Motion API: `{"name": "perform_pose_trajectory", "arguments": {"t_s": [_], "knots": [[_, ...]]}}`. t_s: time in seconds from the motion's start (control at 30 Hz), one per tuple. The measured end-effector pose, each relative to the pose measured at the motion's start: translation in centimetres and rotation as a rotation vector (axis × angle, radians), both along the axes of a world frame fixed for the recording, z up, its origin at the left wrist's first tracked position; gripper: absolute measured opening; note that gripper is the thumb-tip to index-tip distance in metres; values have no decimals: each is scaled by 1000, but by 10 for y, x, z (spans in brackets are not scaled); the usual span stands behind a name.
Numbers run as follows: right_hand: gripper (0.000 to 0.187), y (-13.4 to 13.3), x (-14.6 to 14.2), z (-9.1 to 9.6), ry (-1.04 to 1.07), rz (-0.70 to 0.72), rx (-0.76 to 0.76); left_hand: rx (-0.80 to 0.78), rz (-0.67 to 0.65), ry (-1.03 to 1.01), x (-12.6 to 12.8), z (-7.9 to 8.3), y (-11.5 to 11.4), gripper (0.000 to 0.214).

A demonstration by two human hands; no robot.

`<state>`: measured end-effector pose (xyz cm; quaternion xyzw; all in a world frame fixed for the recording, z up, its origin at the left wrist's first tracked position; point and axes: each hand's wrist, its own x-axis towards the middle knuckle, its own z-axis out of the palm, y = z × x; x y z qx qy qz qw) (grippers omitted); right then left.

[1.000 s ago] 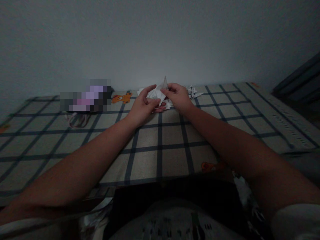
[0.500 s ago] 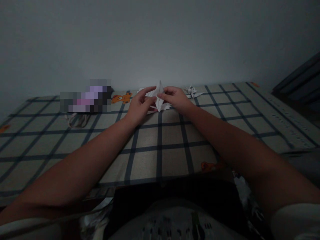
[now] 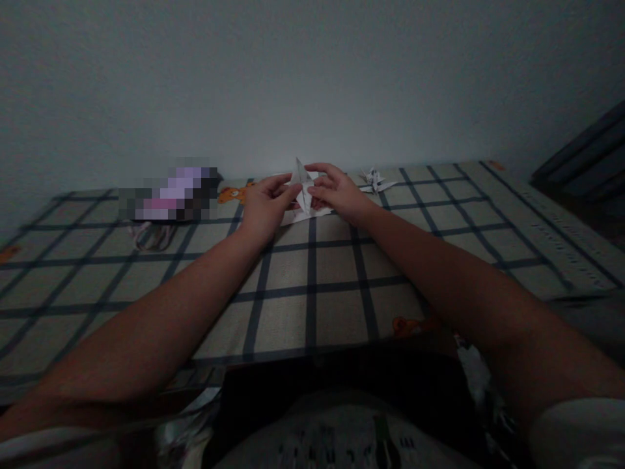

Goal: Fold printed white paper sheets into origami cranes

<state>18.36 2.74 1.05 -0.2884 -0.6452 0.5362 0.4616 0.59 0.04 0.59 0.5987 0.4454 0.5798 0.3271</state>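
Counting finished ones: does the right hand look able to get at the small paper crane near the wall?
Probably yes: the paper crane lies just past the right hand, bare cloth between, though that hand grips folded paper.

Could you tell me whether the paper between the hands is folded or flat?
Folded: the paper rises to a narrow point, pinched by left hand and right hand.

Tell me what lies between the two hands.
Folded white paper, pointed upward, pinched by the left hand and right hand over the checked cloth; head view.
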Motion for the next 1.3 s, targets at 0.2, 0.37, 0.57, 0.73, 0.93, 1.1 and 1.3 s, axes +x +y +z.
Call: {"name": "perform_pose_trajectory", "arguments": {"t_s": [0.2, 0.37, 0.57, 0.73, 0.93, 1.1, 1.3], "knots": [[42, 2, 1, -1, -58, -33, 50, -37, -87, 60, 2, 4, -9, 46], [42, 2, 2, 1, -102, -15, 78, -92, -171, 64, 0, 2, -7, 37], [37, -1, -2, 1, -22, -5, -15, -91, -111, 2, 0, 3, -5, 47], [14, -4, -4, 4, -60, -25, -165, -6, 50, 6, 1, 6, -6, 39], [29, -6, -2, 4, -132, 23, -110, 54, 92, 74, 1, 7, -8, 32], [29, -9, -2, 8, -183, -32, -51, 35, 78, 58, 2, 6, -8, 32], [33, -10, -7, 8, -213, -4, -34, 32, 103, 51, 2, 9, -8, 22]]}}
